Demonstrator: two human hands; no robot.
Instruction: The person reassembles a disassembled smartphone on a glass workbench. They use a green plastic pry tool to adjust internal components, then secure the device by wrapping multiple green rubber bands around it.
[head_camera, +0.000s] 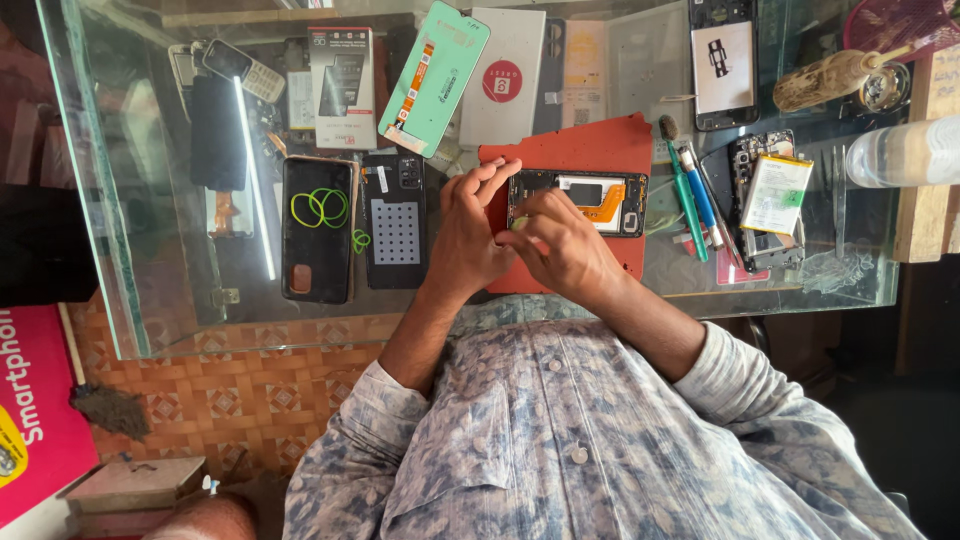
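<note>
An opened phone (590, 195), with its back off and an orange flex strip showing inside, lies on a red mat (570, 150) on the glass counter (160, 290). My left hand (468, 235) reaches in from the left, its fingers held together against the phone's left end. My right hand (562, 248) lies just beside it, fingers curled over the phone's near left corner. The fingertips of both hands meet there. Whether they pinch a small part is hidden.
Left of the mat lie a black phone with green rubber bands (318, 228) and a phone back with a grey pad (396, 222). A teal screen part (436, 75) and boxes lie behind. On the right are screwdrivers (690, 200), another dismantled phone (770, 195) and a clear bottle (900, 150).
</note>
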